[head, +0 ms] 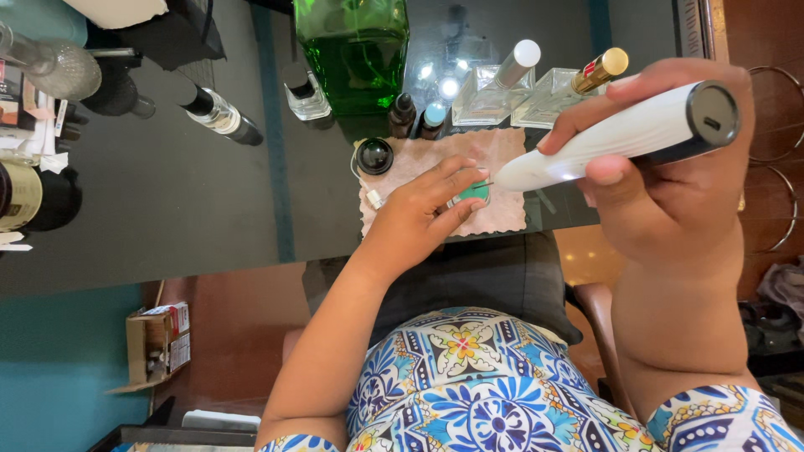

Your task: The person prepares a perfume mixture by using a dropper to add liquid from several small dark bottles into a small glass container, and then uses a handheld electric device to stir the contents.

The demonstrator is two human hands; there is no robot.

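The left hand (427, 209) rests on a pinkish cloth (494, 155) spread on the dark tabletop (193, 209), its fingers pinching a small teal-filled bottle (474, 192) that stands on the cloth under the fingertips. The right hand (670, 176) is raised nearer the camera and grips a white pen-shaped tool (624, 138), whose thin needle tip points at the small bottle's mouth. A round black cap (374, 156) lies just left of the cloth; a large green bottle (353, 52) stands behind.
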